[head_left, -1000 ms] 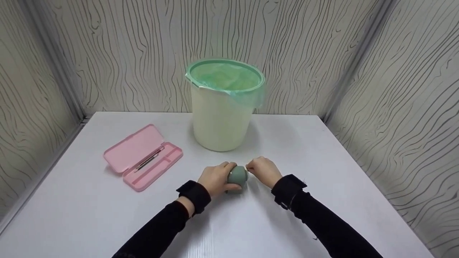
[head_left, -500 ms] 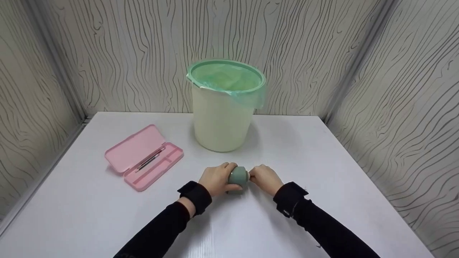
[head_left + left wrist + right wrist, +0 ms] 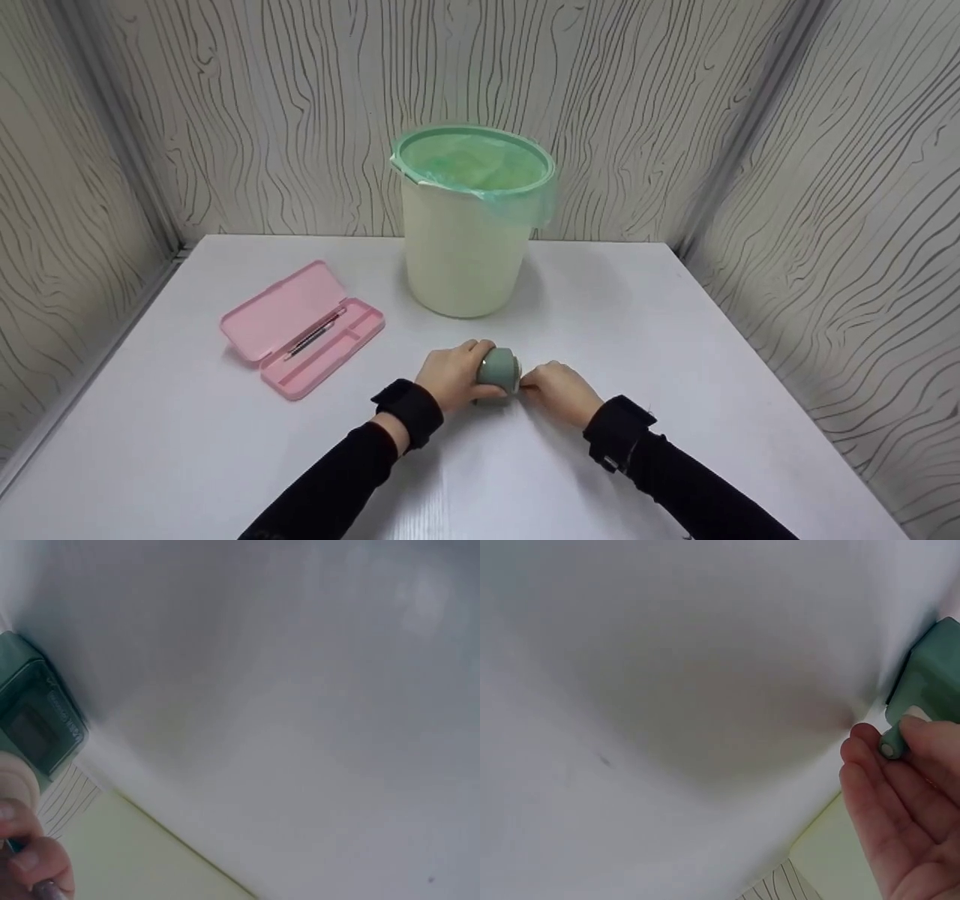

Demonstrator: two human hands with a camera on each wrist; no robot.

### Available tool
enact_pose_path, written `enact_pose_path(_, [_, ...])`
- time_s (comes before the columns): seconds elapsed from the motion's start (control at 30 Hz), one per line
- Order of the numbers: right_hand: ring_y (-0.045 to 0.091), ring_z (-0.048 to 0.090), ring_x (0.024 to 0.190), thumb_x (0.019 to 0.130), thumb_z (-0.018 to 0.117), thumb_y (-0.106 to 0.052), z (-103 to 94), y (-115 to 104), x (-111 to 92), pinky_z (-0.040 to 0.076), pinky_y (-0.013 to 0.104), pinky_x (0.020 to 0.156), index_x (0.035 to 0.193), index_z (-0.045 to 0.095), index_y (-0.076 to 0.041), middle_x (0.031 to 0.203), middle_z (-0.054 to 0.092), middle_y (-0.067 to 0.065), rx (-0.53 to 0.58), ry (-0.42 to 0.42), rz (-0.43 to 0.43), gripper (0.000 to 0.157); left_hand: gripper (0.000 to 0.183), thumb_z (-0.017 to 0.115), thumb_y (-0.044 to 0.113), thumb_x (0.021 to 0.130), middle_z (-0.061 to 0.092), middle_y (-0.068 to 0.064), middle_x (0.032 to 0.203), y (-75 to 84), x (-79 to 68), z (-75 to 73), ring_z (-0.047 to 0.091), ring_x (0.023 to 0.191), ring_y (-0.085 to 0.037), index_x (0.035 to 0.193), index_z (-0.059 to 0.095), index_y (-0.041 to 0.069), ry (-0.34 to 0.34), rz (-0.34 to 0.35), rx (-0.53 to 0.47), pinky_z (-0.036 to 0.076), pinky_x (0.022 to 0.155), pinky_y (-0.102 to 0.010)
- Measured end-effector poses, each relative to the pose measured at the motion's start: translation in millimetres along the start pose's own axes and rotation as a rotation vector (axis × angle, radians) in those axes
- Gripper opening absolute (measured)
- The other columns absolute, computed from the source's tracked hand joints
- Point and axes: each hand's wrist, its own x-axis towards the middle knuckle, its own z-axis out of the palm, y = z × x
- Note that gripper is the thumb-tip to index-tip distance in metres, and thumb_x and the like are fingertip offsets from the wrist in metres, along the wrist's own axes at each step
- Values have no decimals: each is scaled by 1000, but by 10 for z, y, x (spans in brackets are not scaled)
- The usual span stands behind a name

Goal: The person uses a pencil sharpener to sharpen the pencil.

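Note:
A small green crank pencil sharpener [image 3: 498, 367] lies on the white table in front of me. My left hand [image 3: 448, 373] grips its body from the left, fingers over the top and thumb along the near side. On its right side, my right hand [image 3: 561, 391] pinches the small green crank knob [image 3: 891, 744] between thumb and fingers. The left wrist view shows the sharpener's dark see-through window [image 3: 41, 724] and a round cream crank hub [image 3: 16, 778], with right-hand fingers [image 3: 45, 859] just below it. The side under my left palm is hidden.
An open pink pencil case [image 3: 281, 311] with pencils [image 3: 309, 341] inside lies to the left. Behind the hands stands a tall pale bin [image 3: 465, 255] with a green rim and bag liner. Wood-patterned walls [image 3: 300, 97] enclose the table at the back and sides.
My right hand has moved down toward me and slightly right, taking the crank knob round from the sharpener's upper side to its lower side. My left hand stays still on the sharpener.

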Motion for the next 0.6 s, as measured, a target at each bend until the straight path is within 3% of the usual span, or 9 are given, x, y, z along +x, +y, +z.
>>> enact_pose_path(0.6, [19, 72, 79, 88, 74, -1, -71, -86, -169, 57, 32, 72, 89, 78, -8, 84, 78, 2, -95, 56, -66, 8, 64, 77, 56, 84, 72, -6, 108, -10, 21, 8, 72, 87, -20, 128, 59, 14, -11, 4, 20, 60, 70, -36])
